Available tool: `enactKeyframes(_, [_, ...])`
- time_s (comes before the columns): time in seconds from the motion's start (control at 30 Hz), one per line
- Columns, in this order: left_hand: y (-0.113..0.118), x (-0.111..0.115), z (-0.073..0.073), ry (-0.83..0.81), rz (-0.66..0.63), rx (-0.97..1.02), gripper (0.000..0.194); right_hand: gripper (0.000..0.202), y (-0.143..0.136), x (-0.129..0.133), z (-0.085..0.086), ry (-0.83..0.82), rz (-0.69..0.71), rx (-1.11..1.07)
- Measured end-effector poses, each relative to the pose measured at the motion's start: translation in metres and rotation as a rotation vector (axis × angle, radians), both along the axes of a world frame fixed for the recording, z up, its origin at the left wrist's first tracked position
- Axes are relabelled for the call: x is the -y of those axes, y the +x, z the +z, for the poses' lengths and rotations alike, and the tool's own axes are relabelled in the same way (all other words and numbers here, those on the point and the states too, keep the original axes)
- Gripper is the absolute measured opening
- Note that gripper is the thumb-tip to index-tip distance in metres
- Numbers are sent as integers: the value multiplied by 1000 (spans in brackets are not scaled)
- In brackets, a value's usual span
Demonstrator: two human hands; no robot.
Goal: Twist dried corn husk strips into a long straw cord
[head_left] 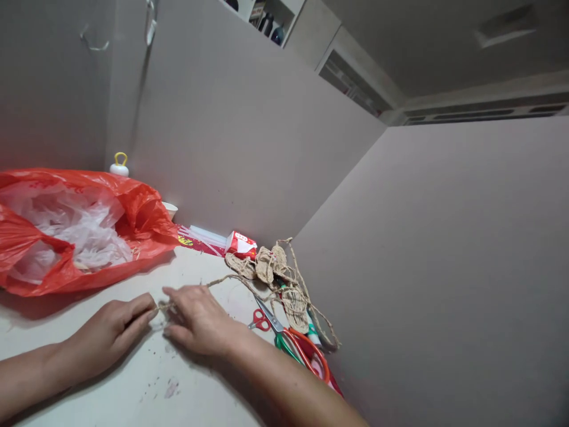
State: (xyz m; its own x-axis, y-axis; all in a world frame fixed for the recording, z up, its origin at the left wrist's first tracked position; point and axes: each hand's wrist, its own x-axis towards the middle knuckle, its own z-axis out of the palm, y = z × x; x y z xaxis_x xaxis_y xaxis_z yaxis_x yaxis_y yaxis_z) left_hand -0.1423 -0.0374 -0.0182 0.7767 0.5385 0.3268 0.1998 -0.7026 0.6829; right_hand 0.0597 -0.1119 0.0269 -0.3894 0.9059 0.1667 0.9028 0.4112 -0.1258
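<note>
My left hand [118,332] is closed in a pinch on a thin strand of tan straw rope [224,278]. The strand runs rightward to my right hand [200,317], whose thumb and fingers are apart, and passes beneath its fingers. Beyond that hand the rope comes out again and leads to several small woven straw pieces [294,305], shaped like little sandal soles, with loose cords around them. Large scissors with red-orange handles [306,353] lie right of my right forearm. Small red-handled scissors [260,321] are near them.
A red plastic bag [146,216] holding white translucent plastic stands at left. Along the back wall are a white bowl [169,209], a red tissue pack [240,243] and pale sticks [208,236]. Grey panels [422,255] border the white table [204,391] behind and at right.
</note>
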Motion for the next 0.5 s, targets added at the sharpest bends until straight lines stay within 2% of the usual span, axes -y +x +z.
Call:
enactKeyframes(0.07, [-3, 4, 0, 58, -58, -2, 23, 28, -7, -1, -8, -51, 5, 31])
enactKeyframes(0.1, [-3, 5, 0, 83, -62, 0, 23, 19, -4, -1, -8, -58, -27, 68])
enactKeyframes(0.2, [-3, 4, 1, 108, 10, 7, 23, 16, 30, 3, 8, -18, -124, 150])
enactKeyframes(0.33, [1, -3, 1, 47, 133, 1, 26, 21, 103, 20, 55, 62, -358, 276])
enactKeyframes(0.5, [4, -12, 3, -19, 232, 0, 29, 28, 192, 61, 136, 221, -856, 448])
